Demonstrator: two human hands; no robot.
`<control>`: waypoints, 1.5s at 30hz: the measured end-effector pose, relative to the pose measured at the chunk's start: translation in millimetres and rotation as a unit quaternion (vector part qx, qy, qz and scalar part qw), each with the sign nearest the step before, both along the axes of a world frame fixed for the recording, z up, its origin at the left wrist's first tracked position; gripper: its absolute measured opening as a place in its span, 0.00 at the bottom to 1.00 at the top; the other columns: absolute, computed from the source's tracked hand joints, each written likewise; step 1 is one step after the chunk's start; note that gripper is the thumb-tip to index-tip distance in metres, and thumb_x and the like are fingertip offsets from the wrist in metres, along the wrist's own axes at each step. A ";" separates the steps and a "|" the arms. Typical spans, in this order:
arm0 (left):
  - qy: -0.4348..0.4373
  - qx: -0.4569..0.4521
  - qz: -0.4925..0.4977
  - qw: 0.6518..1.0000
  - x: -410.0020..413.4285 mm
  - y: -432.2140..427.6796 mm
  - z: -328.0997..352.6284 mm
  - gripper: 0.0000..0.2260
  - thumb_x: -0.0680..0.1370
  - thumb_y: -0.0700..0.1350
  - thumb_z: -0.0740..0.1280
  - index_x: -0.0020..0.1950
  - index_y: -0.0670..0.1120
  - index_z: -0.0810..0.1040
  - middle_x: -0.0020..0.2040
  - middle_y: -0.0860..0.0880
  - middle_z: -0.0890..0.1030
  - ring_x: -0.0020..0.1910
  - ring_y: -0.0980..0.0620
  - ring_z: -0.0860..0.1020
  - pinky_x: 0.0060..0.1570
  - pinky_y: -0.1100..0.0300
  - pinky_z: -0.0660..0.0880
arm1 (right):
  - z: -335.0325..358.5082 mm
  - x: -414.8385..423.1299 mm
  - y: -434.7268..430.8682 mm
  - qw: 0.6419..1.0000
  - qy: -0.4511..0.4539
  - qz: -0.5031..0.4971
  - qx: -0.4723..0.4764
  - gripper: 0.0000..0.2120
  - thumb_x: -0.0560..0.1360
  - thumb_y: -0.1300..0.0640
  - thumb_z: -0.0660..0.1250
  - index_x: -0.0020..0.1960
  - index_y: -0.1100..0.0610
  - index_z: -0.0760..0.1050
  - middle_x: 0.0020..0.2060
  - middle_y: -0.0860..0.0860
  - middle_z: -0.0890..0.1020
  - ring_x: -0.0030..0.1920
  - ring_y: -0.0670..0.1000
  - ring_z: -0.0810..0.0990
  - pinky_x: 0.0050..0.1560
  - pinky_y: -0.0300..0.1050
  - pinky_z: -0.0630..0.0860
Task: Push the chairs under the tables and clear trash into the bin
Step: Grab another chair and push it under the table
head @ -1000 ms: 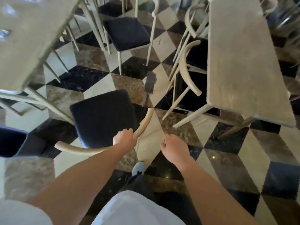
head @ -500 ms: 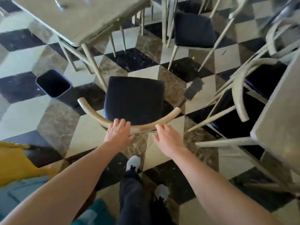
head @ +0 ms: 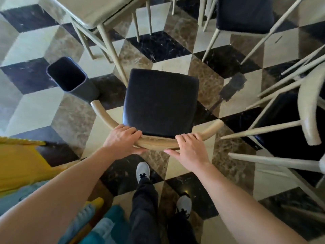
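A chair with a dark blue seat [head: 161,103] and a curved cream backrest [head: 158,141] stands in front of me, facing a cream table [head: 91,13] at the top left. My left hand [head: 123,138] grips the backrest left of centre. My right hand [head: 190,148] rests on the backrest right of centre, fingers over the top, thumb spread below. The seat's front edge is close to the table's near leg [head: 112,51]. A dark bin [head: 70,76] stands open on the floor left of the chair.
Another dark-seated chair [head: 244,13] stands at the top right. A third chair [head: 299,120] sits at the right, with its legs and curved back reaching toward me. Yellow and teal items [head: 21,166] lie at the lower left. The floor is chequered marble.
The chair has turned to face the table and now stands square in front of me. My right hand, free a second ago, has come onto the backrest. The bin has come into view.
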State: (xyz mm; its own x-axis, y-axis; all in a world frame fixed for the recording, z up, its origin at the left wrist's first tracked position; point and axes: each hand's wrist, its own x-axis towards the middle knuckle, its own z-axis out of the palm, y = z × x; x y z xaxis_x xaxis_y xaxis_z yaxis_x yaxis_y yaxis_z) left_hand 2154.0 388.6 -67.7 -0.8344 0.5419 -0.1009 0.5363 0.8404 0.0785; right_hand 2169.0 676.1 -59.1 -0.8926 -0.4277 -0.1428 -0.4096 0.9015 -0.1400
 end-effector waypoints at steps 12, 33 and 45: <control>-0.064 -0.035 -0.132 0.989 -54.3 -7.0 -0.1 0.33 0.77 0.74 0.45 0.44 0.51 0.79 0.38 0.52 0.82 0.38 0.47 0.82 0.40 0.52 0.79 | -17.1 -48.1 16.7 0.994 0.074 0.083 -0.005 0.34 0.74 0.26 0.59 0.46 0.58 0.81 0.42 0.53 0.86 0.43 0.55 0.84 0.46 0.51 0.78; -0.131 -0.100 -0.030 0.986 -230.4 77.2 23.5 0.31 0.76 0.73 0.48 0.55 0.52 0.77 0.51 0.52 0.82 0.50 0.47 0.81 0.53 0.51 0.78 | -29.0 -277.9 88.2 0.982 0.102 0.152 -0.040 0.36 0.74 0.24 0.56 0.39 0.57 0.80 0.33 0.52 0.81 0.36 0.57 0.78 0.41 0.52 0.72; -0.173 -0.088 0.032 0.981 -343.5 75.2 47.8 0.30 0.75 0.73 0.52 0.57 0.50 0.76 0.51 0.51 0.80 0.51 0.47 0.80 0.55 0.54 0.72 | -3.6 -417.3 77.9 0.976 0.065 0.207 0.001 0.36 0.73 0.23 0.55 0.41 0.56 0.80 0.35 0.51 0.81 0.37 0.56 0.79 0.41 0.51 0.70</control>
